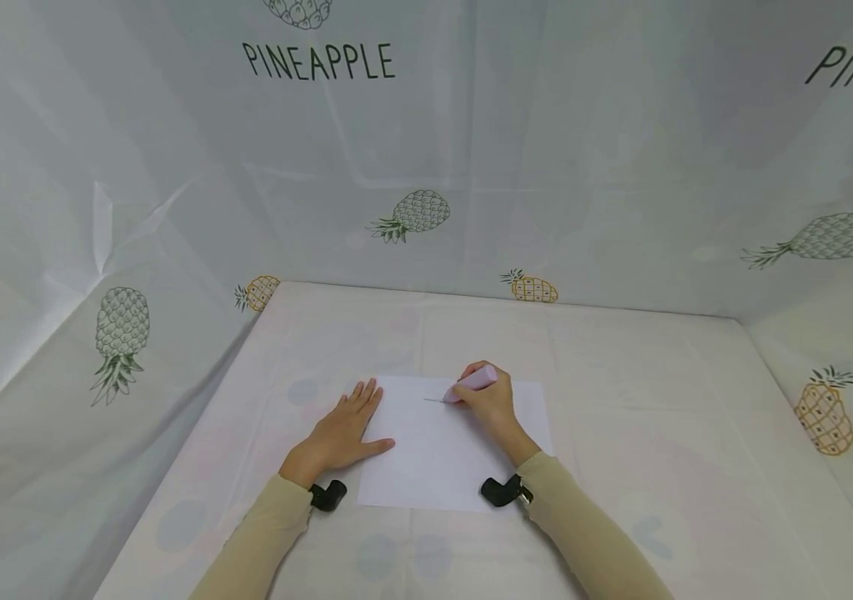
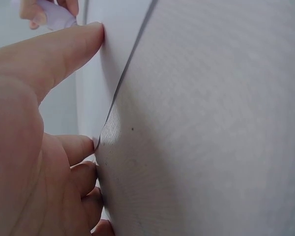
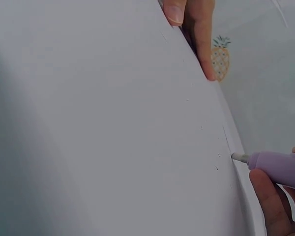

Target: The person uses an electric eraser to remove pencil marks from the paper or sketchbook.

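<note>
A sheet of white paper (image 1: 426, 467) lies on the table in front of the person. The right hand (image 1: 491, 408) grips a thick lilac marker-like pen (image 1: 480, 378), whose grey tip (image 3: 239, 157) meets the paper in the right wrist view. A short thin dark line (image 1: 434, 400) runs leftward from the tip. The left hand (image 1: 342, 433) lies with fingers spread over the paper's left edge; its thumb and index finger touch the sheet. In the left wrist view, the thumb (image 2: 64, 51) reaches across the paper's edge.
A pale cloth with faint coloured shapes covers the table (image 1: 644, 433). White sheeting printed with pineapples (image 1: 421, 211) hangs behind and at both sides. Black wrist devices (image 1: 499, 492) sit at both cuffs.
</note>
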Tool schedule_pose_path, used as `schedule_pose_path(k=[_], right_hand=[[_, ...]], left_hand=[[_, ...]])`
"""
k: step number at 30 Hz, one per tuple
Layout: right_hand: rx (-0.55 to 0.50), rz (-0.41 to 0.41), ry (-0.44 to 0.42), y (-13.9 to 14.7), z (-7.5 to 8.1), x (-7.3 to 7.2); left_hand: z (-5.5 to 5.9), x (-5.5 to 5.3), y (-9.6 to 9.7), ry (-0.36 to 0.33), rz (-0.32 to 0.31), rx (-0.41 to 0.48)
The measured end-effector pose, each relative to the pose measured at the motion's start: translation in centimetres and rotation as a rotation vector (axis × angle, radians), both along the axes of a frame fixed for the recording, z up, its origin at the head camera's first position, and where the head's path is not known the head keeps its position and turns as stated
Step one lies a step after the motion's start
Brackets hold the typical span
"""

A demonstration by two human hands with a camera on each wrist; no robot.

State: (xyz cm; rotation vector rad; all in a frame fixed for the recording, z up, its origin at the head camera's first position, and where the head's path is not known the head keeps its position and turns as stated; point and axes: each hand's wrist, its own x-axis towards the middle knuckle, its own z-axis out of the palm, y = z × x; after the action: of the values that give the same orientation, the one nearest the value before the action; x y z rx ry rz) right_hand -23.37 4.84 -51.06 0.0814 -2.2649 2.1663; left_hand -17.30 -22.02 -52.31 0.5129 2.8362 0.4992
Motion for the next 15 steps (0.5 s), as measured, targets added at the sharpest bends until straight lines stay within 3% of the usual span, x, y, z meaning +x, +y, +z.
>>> schedule_pose_path(k=[2,6,11,15], right_hand=[[0.003,-0.006,0.003,0.0,-0.3,-0.1],[-0.013,-0.018,0.032,0.2,-2.6,-1.2],[-0.023,-0.016,0.086,0.0,-2.9,-1.2],[-0.016,-0.013,0.062,-0.1,-2.8,-1.2]], left_hand=[[0.0,0.0,0.0,-0.001,0.0,0.0],[-0.1,-0.1,-0.1,-0.001,-0.002,0.005],[-0.3,-0.2,-0.1,0.001,-0.002,0.006],[-0.3,-0.2,-0.2,0.005,-0.005,0.008]])
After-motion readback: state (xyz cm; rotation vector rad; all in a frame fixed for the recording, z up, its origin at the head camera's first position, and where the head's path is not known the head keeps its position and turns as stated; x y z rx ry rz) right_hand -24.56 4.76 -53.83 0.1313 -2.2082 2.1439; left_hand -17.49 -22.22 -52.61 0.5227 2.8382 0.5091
